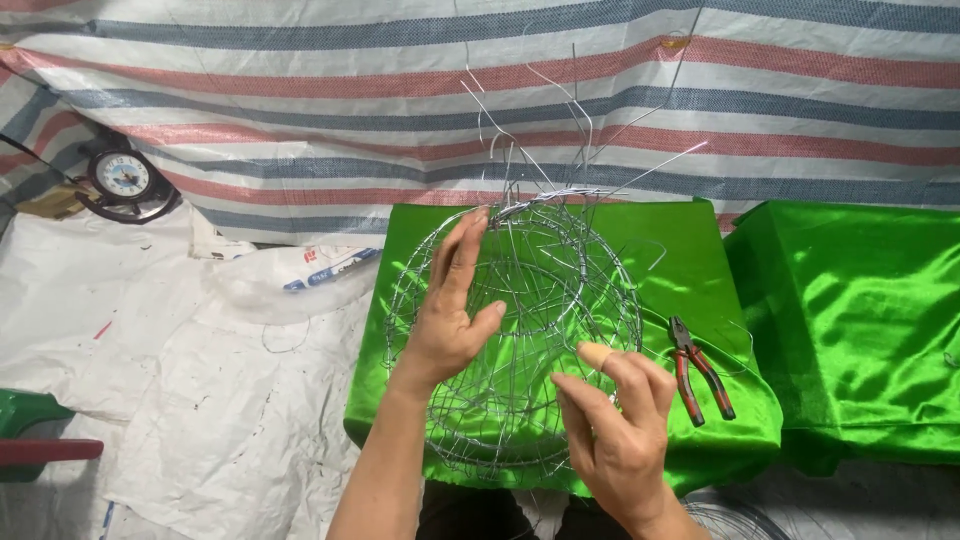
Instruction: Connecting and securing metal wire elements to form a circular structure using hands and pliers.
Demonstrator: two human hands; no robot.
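Note:
A round basket frame of thin silver wire point(545, 290) stands tilted on a green satin-covered block point(690, 250), with loose wire ends sticking up from its top. My left hand point(452, 310) lies flat against the frame's left side, fingers spread and pointing up. My right hand point(615, 420) is at the lower right rim with its fingers pinching the wire; a bandage wraps the index fingertip.
Red-handled pliers point(698, 370) lie on the green cloth to the right of the frame. A second green-covered block point(860, 320) stands at the right. White sacking covers the floor at left, a small round clock point(123, 176) sits at the far left, and a striped tarp hangs behind.

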